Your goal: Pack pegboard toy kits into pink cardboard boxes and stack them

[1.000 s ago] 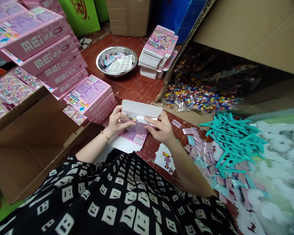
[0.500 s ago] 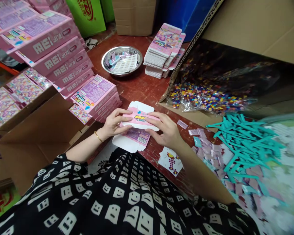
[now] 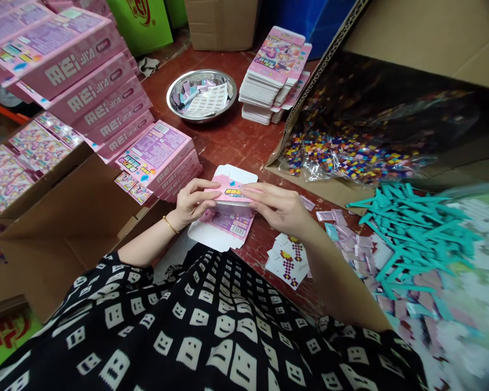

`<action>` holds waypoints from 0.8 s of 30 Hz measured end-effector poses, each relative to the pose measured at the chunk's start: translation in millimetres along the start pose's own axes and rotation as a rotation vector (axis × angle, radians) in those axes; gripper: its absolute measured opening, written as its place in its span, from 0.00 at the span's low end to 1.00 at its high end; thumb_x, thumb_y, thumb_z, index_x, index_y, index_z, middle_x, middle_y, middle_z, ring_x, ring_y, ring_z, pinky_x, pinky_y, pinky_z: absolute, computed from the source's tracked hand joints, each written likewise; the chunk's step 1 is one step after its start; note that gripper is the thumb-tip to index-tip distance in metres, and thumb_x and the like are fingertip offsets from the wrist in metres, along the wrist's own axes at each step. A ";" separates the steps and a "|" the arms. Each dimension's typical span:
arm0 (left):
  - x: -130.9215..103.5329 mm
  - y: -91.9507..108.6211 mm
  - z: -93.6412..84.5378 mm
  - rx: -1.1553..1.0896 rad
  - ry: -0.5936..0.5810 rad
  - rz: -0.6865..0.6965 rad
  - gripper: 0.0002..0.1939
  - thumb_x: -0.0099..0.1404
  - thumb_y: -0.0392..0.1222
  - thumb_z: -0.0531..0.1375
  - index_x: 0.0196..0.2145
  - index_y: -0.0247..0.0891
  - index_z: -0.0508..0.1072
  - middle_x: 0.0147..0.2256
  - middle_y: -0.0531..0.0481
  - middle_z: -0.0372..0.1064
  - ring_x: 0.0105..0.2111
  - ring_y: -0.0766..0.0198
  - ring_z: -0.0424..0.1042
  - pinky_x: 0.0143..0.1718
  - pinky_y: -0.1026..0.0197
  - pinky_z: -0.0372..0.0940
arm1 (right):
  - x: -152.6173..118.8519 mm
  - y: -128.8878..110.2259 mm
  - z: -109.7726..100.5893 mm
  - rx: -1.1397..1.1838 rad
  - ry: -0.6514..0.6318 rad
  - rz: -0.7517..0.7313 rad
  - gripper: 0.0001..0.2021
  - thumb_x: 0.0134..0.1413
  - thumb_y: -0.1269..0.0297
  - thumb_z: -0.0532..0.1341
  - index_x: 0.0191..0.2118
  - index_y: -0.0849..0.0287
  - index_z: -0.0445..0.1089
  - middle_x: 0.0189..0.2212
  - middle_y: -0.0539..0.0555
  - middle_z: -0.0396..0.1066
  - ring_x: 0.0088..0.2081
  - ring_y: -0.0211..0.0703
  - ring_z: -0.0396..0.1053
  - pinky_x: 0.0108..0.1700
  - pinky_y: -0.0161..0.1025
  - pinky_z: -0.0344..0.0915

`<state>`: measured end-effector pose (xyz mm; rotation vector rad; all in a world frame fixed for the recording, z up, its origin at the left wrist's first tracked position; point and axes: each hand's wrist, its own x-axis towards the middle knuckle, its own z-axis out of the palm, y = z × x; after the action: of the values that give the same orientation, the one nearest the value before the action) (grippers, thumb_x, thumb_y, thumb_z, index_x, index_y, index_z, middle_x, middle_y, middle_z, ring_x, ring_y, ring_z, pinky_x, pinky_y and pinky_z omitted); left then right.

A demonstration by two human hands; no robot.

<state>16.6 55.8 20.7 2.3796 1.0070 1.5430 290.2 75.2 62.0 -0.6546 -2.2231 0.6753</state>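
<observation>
A pink and purple box (image 3: 232, 197), with white end flaps sticking out, is held low over the table's front edge. My left hand (image 3: 193, 203) grips its left end, thumb below and fingers on top. At the right end my right hand (image 3: 279, 205) pinches it the same way. Below the hands hangs a purple printed panel (image 3: 236, 224) with a barcode, next to a white flap (image 3: 212, 236). Several white cards with pixel patterns (image 3: 288, 263) lie just right of the box, beside my right forearm.
Stacked pink boxes (image 3: 158, 146) rise at the left above an open carton (image 3: 73, 217). A metal bowl (image 3: 201, 117) and flat box blanks (image 3: 264, 76) stand behind. To the right are a carton with bagged coloured pieces (image 3: 342, 157), teal plastic tools (image 3: 415, 233) and small pink packets (image 3: 364, 244).
The box's near white flap has gone from sight, folded in at the front edge. My fingers have closed nearer to the box's edge at both ends.
</observation>
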 end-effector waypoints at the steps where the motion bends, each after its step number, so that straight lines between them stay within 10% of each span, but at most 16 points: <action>1: -3.1 -2.7 1.6 -0.013 -0.002 0.025 0.14 0.68 0.55 0.61 0.42 0.45 0.79 0.44 0.45 0.77 0.41 0.61 0.78 0.39 0.57 0.75 | -3.3 1.6 1.7 -0.031 0.000 -0.021 0.18 0.67 0.64 0.58 0.59 0.46 0.71 0.56 0.51 0.74 0.57 0.44 0.73 0.58 0.49 0.73; 7: -15.6 -5.6 16.3 -0.021 0.055 0.103 0.12 0.67 0.51 0.63 0.47 0.48 0.71 0.49 0.45 0.71 0.47 0.59 0.75 0.42 0.55 0.73 | -18.6 11.9 22.8 -0.140 0.078 -0.164 0.22 0.61 0.60 0.65 0.60 0.46 0.69 0.61 0.55 0.69 0.59 0.47 0.71 0.56 0.50 0.74; 17: -21.5 -10.2 33.9 -0.057 0.110 -0.070 0.21 0.69 0.50 0.60 0.55 0.49 0.56 0.46 0.46 0.66 0.46 0.57 0.73 0.47 0.49 0.70 | -12.7 8.9 28.3 0.209 0.135 -0.002 0.17 0.64 0.65 0.60 0.57 0.44 0.72 0.65 0.54 0.62 0.66 0.51 0.61 0.65 0.64 0.63; 24: -50.0 -14.2 54.9 -0.083 0.014 -0.351 0.44 0.61 0.61 0.65 0.63 0.42 0.47 0.52 0.36 0.66 0.53 0.51 0.72 0.53 0.47 0.69 | -13.0 23.0 36.7 0.056 0.211 0.007 0.19 0.61 0.69 0.61 0.54 0.40 0.74 0.64 0.52 0.63 0.63 0.53 0.64 0.62 0.65 0.65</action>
<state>44.2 50.0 -49.5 2.0059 1.2554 1.4409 276.5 74.1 18.8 -0.6733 -2.0024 0.6390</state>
